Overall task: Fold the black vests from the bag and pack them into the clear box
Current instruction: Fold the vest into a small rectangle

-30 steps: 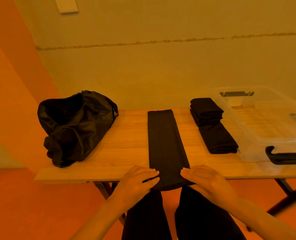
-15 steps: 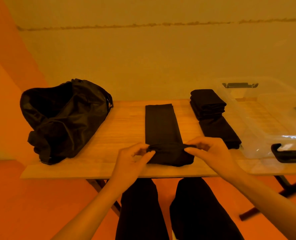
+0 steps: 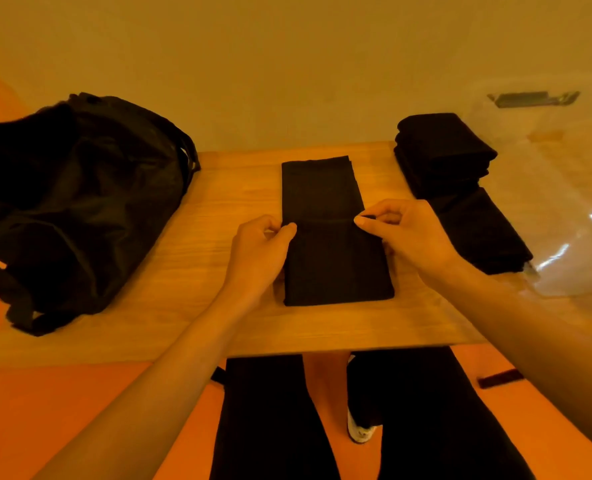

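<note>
A black vest (image 3: 325, 202), folded into a long strip, lies along the middle of the wooden table (image 3: 197, 278). Its near end is doubled over onto the strip. My left hand (image 3: 259, 251) pinches the left corner of that folded end, and my right hand (image 3: 405, 237) pinches the right corner. The black bag (image 3: 76, 202) slumps at the left of the table. The clear box (image 3: 564, 209) stands at the right, with a dark handle at its far rim. Folded black vests (image 3: 443, 154) are stacked beside it, with one more (image 3: 485, 233) lying nearer.
The table's near edge runs just in front of my legs, over an orange floor. A plain wall rises right behind the table. Bare wood shows between the bag and the vest strip.
Both hands have carried the vest's near end away from me and up over the strip, making the fold longer. The camera has tilted down and closer.
</note>
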`<state>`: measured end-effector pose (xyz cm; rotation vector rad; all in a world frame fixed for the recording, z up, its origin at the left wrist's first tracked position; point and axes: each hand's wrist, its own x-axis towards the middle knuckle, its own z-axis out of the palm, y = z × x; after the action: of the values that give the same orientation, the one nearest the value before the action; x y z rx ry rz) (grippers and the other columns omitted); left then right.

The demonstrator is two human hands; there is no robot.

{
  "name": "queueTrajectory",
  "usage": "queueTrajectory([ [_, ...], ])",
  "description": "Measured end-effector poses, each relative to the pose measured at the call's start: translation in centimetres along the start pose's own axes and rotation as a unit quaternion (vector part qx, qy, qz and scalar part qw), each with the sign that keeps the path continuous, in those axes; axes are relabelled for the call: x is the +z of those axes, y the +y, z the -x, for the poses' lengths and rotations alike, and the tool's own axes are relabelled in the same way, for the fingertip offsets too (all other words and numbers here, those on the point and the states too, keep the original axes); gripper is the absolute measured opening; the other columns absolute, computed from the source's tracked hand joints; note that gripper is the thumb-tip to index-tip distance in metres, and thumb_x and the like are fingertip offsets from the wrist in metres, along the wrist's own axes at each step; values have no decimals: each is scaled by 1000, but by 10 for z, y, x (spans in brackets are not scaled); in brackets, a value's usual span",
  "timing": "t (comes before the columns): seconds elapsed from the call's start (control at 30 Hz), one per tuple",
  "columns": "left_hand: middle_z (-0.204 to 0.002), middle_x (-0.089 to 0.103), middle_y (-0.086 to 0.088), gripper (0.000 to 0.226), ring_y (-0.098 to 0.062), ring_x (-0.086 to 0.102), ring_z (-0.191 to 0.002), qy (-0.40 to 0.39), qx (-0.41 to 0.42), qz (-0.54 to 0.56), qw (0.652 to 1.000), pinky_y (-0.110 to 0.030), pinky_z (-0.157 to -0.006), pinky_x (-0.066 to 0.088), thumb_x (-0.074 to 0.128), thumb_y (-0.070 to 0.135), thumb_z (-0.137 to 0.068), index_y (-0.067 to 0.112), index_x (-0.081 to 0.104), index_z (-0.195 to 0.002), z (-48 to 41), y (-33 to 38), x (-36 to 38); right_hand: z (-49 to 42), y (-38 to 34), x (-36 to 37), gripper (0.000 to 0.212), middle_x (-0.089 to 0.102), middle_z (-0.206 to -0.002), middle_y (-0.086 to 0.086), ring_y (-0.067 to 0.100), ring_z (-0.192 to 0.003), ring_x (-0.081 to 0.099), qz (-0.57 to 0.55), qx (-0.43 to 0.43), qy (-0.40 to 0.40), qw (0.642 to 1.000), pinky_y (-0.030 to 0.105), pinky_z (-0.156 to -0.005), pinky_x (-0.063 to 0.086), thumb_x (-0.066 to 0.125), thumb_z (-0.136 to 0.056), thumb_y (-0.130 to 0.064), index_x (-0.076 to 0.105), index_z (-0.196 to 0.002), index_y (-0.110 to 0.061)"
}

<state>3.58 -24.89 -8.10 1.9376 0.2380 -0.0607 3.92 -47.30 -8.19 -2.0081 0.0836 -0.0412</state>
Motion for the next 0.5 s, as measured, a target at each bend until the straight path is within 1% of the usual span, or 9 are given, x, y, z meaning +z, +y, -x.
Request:
queueTrajectory([
  [0.07,-86,74,-8,22,-20,72,-80,-14,4,-38,999,-39,-64,59,66,34,-98,13,69,-91,-7,-1,1,-6,5,3,19,75,-83,-5,-1,-78,71,20,7,8,1000,14,-66,53,79,-85,-30,77,-100,-18],
  [0.13,-86,73,-9,20,-23,72,-77,-32,0,-45,998,-36,-56,59,69,33,-96,14,68,-94,-12,0,0,-9,8,6,16,72,-77,-7,-6,-71,67,50,2,20,999,8,-59,48,80,-84,-32,76,-94,-20],
  [0.2,-89,71,-12,21,-22,70,-70,-41,-20,-39,998,-30,-48,54,72,33,-94,13,67,-98,-15,1,-1,-9,8,8,14,71,-73,-9,-8,-70,66,71,-6,26,997,4,-59,47,80,-84,-35,74,-91,-24],
  [0.23,-89,71,-12,23,-20,70,-68,-42,-33,-36,998,-27,-47,53,73,33,-93,13,66,-100,-16,2,-3,-10,8,8,14,70,-72,-9,-8,-70,65,76,-11,29,997,3,-61,46,79,-84,-35,74,-91,-25],
  [0.33,-89,73,-8,24,-17,73,-70,-44,-47,-28,998,-28,-55,57,78,27,-89,15,64,-105,-13,1,-10,-10,8,9,16,70,-71,-9,-6,-70,67,73,-18,37,996,4,-64,47,80,-84,-35,75,-92,-22],
  [0.43,-79,73,-1,16,-7,69,-62,-31,-9,-11,999,-23,-51,54,77,15,-89,15,64,-99,-6,-3,-12,-10,8,10,17,72,-78,-8,-4,-76,69,58,-11,43,997,9,-65,52,79,-85,-34,75,-95,-21],
  [0.5,-77,72,1,15,-5,67,-58,-16,4,-28,999,-23,-51,52,76,17,-90,19,63,-97,-6,-5,-11,-11,7,10,15,71,-79,-10,-8,-77,67,61,-8,44,997,7,-64,51,78,-86,-34,74,-95,-23],
])
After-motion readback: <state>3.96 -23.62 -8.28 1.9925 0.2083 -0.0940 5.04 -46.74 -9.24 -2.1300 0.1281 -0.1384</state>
